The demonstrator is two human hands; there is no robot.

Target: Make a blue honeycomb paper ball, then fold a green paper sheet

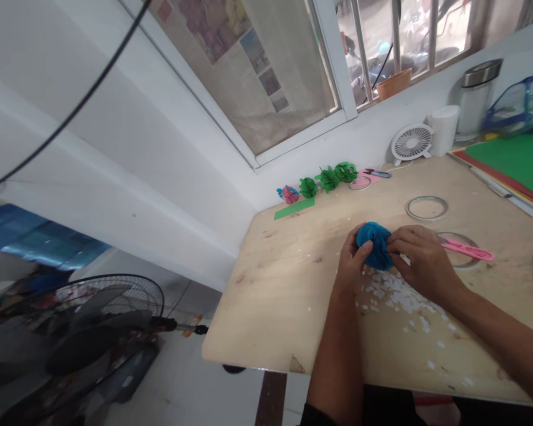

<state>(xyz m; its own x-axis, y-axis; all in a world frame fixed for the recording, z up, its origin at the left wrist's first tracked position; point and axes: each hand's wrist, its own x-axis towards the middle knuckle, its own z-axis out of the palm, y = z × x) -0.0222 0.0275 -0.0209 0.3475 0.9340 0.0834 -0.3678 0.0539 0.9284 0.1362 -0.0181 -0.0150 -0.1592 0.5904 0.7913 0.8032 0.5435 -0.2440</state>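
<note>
Gripped flower [374, 244], left hand [350, 263] and right hand [421, 260] closed on it, seemingly steadying folds, over scraps [395, 296] at table [284, 284] middle, with scissors [468, 249] near, toward right edge.

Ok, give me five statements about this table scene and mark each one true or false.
1. The left hand and right hand both grip the blue paper ball. True.
2. The right hand holds the pink scissors. False: they lie on the table, apart from that hand on its outer side.
3. Green paper flowers sit at the table's far edge by the wall. True.
4. The small white fan lies flat mid-table. False: it stands upright at the back, below the window.
5. White paper scraps lie scattered near the hands. True.
</note>
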